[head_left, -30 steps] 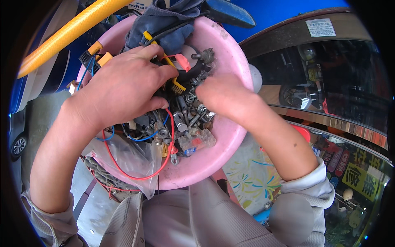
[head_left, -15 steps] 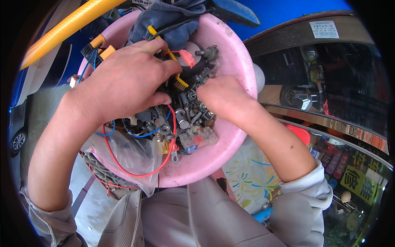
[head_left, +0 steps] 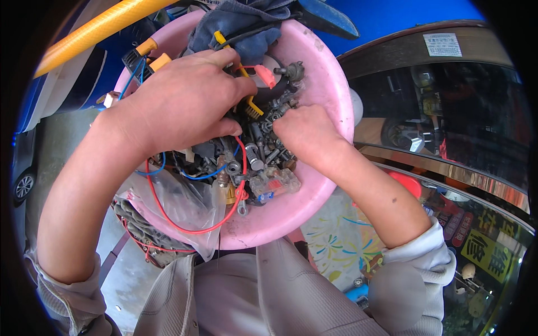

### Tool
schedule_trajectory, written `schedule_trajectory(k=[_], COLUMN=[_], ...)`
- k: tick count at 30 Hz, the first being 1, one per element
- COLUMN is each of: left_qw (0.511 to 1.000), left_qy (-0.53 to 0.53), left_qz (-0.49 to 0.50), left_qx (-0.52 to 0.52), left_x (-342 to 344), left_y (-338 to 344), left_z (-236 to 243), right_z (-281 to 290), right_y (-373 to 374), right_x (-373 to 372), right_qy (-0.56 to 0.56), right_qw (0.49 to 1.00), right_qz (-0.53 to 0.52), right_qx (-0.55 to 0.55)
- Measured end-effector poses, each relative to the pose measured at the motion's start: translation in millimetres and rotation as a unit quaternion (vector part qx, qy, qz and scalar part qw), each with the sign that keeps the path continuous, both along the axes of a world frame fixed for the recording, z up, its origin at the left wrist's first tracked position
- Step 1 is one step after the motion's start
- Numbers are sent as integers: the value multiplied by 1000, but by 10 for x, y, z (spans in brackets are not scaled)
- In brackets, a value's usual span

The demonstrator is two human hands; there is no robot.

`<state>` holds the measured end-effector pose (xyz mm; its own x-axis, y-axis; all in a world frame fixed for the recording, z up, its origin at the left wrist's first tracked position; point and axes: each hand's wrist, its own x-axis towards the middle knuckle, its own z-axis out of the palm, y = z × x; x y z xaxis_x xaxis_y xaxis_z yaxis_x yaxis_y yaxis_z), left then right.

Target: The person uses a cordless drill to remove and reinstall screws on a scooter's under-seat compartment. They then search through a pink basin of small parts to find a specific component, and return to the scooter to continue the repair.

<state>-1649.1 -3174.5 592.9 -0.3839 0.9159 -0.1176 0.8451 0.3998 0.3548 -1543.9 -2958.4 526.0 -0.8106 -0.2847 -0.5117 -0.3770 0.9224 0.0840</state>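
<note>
- Fingers of your left hand (head_left: 188, 101) spread fairly wide over the pink basin (head_left: 327, 61), thumb tip against or just beside the red wire (head_left: 163, 210), index finger by the yellow brush (head_left: 254, 105); whether they pinch either, I cannot tell.
- Your right hand (head_left: 307, 131) has its fingers curled narrow, tips down among the loose metal parts (head_left: 272, 155); whatever they may hold is hidden.
- Those metal parts lie heaped in the basin between your hands, with the silver cylinder (head_left: 254, 158) on top, nearer you.
- Best use the left hand as a steady guard, since the brush and wires could slide over the heap.
- Pick with light fingertips, one piece at a time; ends may be sharp.
- Mind the red wire's loop over the clear bag (head_left: 196, 207): a tug might drag both.
- Lift clear of the transparent block (head_left: 280, 182).
</note>
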Motion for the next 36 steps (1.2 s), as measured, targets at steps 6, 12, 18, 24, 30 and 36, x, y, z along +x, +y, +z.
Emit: schedule_trajectory(k=[6,12,18,24,30,36], left_qw=[1000,1000,1000,1000,1000,1000], left_qy=[10,-7,6,8,1,15], left_qz=[-7,0,-7,-6,2,-12], left_qx=[2,13,15,6,-9,15], left_x=[-13,7,8,27,22,20], left_y=[-10,7,26,46,19,50], left_z=[12,13,26,68,71,34], right_z=[205,84,11,39,333,473], right_y=[129,-111,20,190,368,52], right_x=[-140,47,-25,-40,31,146], right_qy=[-24,-124,-16,126,327,-29], right_qw=[990,951,976,983,928,971], right_qz=[-86,-122,-56,23,70,-99], right_qx=[-106,-255,-210,-135,-164,-216])
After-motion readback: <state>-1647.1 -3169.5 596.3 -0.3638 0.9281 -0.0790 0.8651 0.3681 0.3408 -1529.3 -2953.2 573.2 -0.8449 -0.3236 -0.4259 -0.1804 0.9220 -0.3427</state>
